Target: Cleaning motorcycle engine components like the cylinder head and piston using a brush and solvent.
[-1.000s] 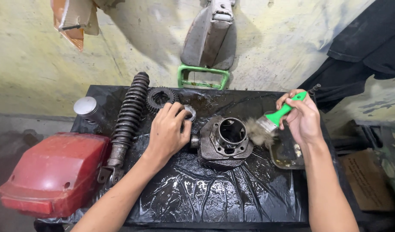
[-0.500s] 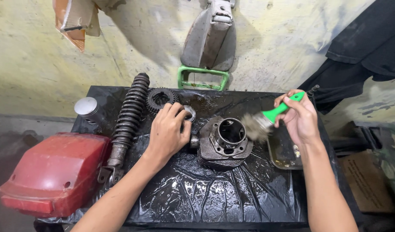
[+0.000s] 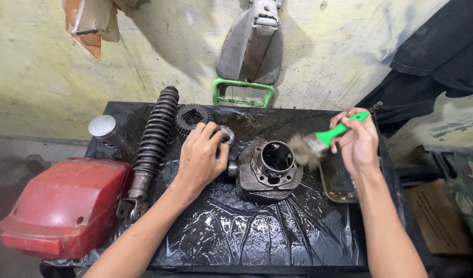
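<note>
A dark grey finned metal engine cylinder [image 3: 270, 170] with a round open bore was seen lying near the middle of the tabletop [image 3: 257, 242], which was covered in wet black plastic sheeting. Its left side was steadied by the left hand [image 3: 200, 157], whose fingers were curled against it and over a small round metal ring [image 3: 227, 135]. A paintbrush with a bright green handle [image 3: 326, 138] was gripped in the closed right hand [image 3: 359, 141], its bristles held at the cylinder's right rim. A shallow tray of dark liquid [image 3: 336, 183] was placed just beside the cylinder, toward the right edge. A black coiled shock absorber [image 3: 151, 141], a toothed sprocket [image 3: 191, 117] and a silver piston [image 3: 103, 128] were spread toward the far left corner. A red plastic cover [image 3: 61, 206] was set by the left edge.
</note>
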